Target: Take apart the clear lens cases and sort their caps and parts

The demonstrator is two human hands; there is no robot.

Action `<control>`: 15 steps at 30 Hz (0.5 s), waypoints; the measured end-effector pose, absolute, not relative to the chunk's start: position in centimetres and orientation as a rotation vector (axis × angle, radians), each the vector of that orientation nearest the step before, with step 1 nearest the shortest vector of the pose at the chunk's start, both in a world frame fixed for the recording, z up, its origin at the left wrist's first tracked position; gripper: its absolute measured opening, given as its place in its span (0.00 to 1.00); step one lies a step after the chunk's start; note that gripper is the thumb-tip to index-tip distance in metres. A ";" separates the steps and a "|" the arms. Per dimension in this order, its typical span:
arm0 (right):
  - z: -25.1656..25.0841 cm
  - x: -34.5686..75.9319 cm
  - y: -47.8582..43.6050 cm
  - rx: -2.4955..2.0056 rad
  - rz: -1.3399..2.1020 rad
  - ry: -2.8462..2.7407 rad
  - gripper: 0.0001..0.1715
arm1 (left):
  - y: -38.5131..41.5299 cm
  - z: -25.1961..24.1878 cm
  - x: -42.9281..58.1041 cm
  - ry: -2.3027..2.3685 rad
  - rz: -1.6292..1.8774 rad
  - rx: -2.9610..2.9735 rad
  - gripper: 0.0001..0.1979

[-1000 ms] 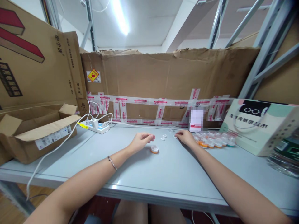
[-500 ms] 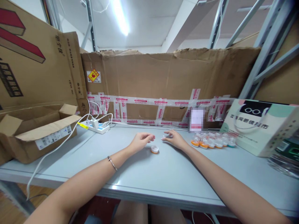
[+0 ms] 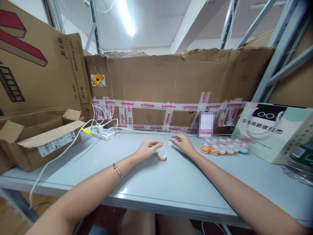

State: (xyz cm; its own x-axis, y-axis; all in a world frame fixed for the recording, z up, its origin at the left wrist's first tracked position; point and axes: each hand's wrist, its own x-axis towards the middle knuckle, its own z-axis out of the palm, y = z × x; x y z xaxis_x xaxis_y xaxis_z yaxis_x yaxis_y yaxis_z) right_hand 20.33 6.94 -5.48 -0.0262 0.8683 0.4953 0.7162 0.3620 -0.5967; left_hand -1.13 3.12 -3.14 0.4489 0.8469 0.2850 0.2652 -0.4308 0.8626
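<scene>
Small white dice [image 3: 170,143] with dark dots lie close together on the grey table, just left of my right hand [image 3: 183,143]. That hand has its fingers loosely stretched over the tabletop, with nothing seen in them. My left hand [image 3: 148,148] hovers to the left, fingers slightly bent and the thumb beneath, holding nothing visible. In front of its fingertips stands a small round clear container [image 3: 161,156] with an orange base. Further right sits a cluster of similar clear containers [image 3: 223,147] with orange and green bases.
A white power strip [image 3: 105,133] with plugs and cables lies at the back left, near an open cardboard box [image 3: 49,138]. At right are a paper bag [image 3: 262,137] and a large bottle [image 3: 299,166]. A big carton [image 3: 158,78] stands along the back.
My right hand's fingers have drawn slightly up and away from the dice, which now show more plainly. My left hand and the round container have hardly moved.
</scene>
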 end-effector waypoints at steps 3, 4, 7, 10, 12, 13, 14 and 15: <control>-3.9 20.1 5.3 -1.310 0.377 -1.882 0.19 | 3.2 -3.1 -1.6 0.961 0.800 2.098 0.24; -3.6 19.9 4.6 -1.280 0.466 -1.948 0.20 | 3.3 -3.2 -1.8 0.956 0.747 2.173 0.27; -3.2 18.8 2.8 -1.213 0.677 -2.151 0.27 | 3.5 -3.7 -2.2 0.918 0.630 2.362 0.30; -3.6 17.8 1.9 -1.185 0.735 -2.256 0.31 | 3.7 -4.1 -2.2 0.907 0.592 2.415 0.29; -3.9 17.4 1.9 -1.176 0.755 -2.248 0.30 | 3.8 -4.3 -2.2 0.905 0.594 2.413 0.26; -4.0 17.3 2.0 -1.168 0.777 -2.230 0.29 | 3.8 -4.3 -2.2 0.900 0.597 2.413 0.25; -4.2 17.3 2.1 -1.158 0.803 -2.210 0.27 | 3.8 -4.3 -2.1 0.893 0.602 2.414 0.24; -4.3 17.3 2.3 -1.147 0.828 -2.192 0.26 | 3.8 -4.3 -2.1 0.888 0.609 2.415 0.22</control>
